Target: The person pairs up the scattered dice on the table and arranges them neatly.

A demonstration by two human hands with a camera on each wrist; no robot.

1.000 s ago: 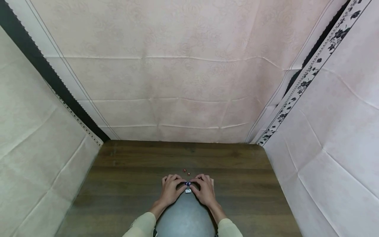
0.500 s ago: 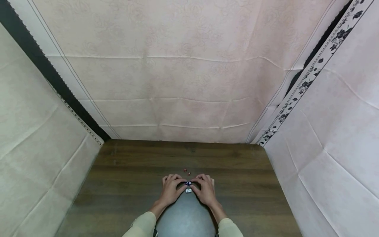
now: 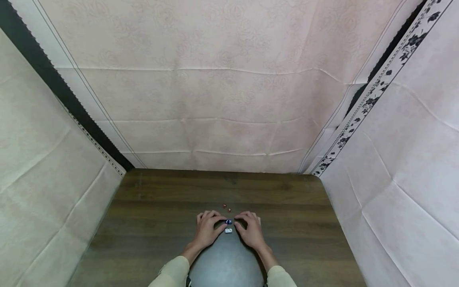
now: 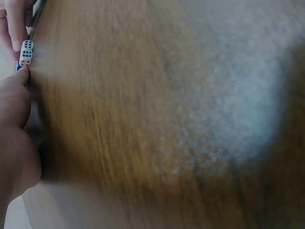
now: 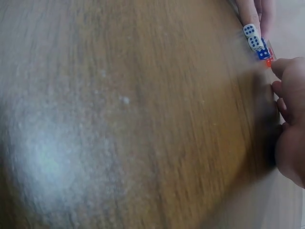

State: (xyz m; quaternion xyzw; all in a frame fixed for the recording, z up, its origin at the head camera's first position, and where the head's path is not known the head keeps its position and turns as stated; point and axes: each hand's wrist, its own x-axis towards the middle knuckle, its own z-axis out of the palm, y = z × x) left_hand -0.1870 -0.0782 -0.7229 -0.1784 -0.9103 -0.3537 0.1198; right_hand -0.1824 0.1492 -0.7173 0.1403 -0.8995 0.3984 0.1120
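Two blue dice (image 3: 228, 221) stand side by side on the wooden table, between my hands. My left hand (image 3: 207, 229) pinches the left one with thumb and index finger. My right hand (image 3: 252, 230) is just right of the pair, thumb and index parted, with a small gap to the dice. Nearer to me lies a pair of white dice (image 3: 228, 230), touching each other; in the left wrist view the white dice (image 4: 27, 52) show blue and red pips. Beyond the blue pair are two red dice (image 3: 227, 207), set apart diagonally.
The brown wooden table (image 3: 161, 199) reaches back to a pale cloth wall (image 3: 229, 99). Light cloth also hangs at the left and right sides. A grey rounded shape (image 3: 226, 263) shows between my forearms at the near edge.
My right hand has let go of the blue dice and moved slightly to the right. My left hand and the dice look unmoved.
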